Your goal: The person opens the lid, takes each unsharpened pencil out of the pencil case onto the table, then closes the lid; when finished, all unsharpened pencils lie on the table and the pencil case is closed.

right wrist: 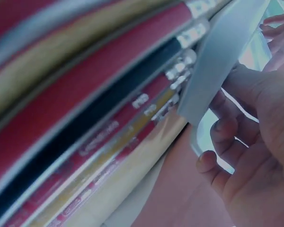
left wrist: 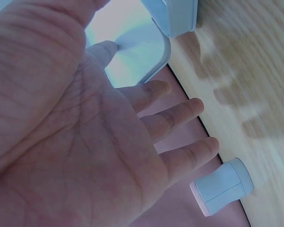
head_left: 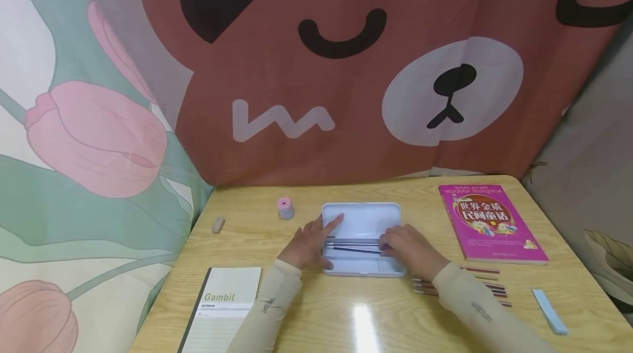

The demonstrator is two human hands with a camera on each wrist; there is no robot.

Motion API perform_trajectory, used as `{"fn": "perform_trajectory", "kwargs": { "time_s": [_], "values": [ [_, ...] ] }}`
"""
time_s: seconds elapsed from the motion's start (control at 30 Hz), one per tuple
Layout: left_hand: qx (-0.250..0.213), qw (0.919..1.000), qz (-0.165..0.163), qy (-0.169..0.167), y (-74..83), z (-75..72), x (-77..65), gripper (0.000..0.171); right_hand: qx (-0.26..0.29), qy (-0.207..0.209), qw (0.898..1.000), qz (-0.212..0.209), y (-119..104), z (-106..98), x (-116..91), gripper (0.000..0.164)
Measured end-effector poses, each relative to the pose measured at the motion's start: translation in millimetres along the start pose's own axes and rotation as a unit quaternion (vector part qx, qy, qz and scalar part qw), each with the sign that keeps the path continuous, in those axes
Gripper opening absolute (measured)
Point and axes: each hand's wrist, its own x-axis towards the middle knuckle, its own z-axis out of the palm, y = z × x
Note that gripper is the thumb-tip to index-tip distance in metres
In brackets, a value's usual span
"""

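One Gambit notebook (head_left: pixel 223 303) lay left on the worktop (head_left: pixel 321 317). Left hand (head_left: pixel 307 244), fingers spread, touched the open white pencil case (head_left: pixel 363 220), centre, pencils (head_left: pixel 351 242) inside. Right hand (head_left: pixel 414 249), fingers curled, was at its right end; grip unclear. Loose pencils (head_left: pixel 495 287), magenta book (head_left: pixel 499 246) lay farther right.

I have a pale pencil case (head_left: pixel 352 265) open on the table, its rounded lid (head_left: pixel 365 222) tipped up at the far side, with the left hand (head_left: pixel 309 244) touching its left end and the right hand (head_left: pixel 408 247) at its right. Inside I see a few slim, dark pencils (head_left: pixel 357 242) lying lengthwise behind the front ridge, metal-and-eraser ends to the left, their right ends hidden by fingers. Just right of the case I make out a row of red, gold and dark pencils (head_left: pixel 496 287), roughly parallel, partly covered by the forearm.
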Motion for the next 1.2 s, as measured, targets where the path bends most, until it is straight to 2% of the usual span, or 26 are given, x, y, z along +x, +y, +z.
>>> {"fn": "perform_trajectory", "kwargs": {
  "time_s": [0.17,0.33,0.57,0.77,0.97,1.2],
  "values": [
    [-0.002,1.0000,-0.004,-0.004,0.0,1.3,0.9,0.121,-0.021,-0.010,1.000,-0.007,-3,2,5,0.007],
    [0.009,1.0000,-0.001,-0.002,-1.3,2.3,2.6,0.122,-0.044,-0.009,0.999,-0.008,-2,4,1,0.005],
    [0.005,1.0000,0.003,-0.006,-1.4,1.4,2.3,0.122,-0.029,0.032,0.999,-0.019,5,0,-9,0.007],
    [0.004,1.0000,0.004,-0.003,-3.1,1.1,3.2,0.122,-0.037,0.065,0.997,-0.035,6,-17,-13,0.011],
    [0.003,1.0000,0.004,-0.005,-3.1,2.0,3.7,0.122,-0.043,0.050,0.998,0.012,12,-37,-30,0.014],
    [0.010,0.9999,0.005,-0.005,-3.2,1.2,3.9,0.123,-0.036,0.033,0.997,0.056,27,-59,-64,0.016]
  ]
}}
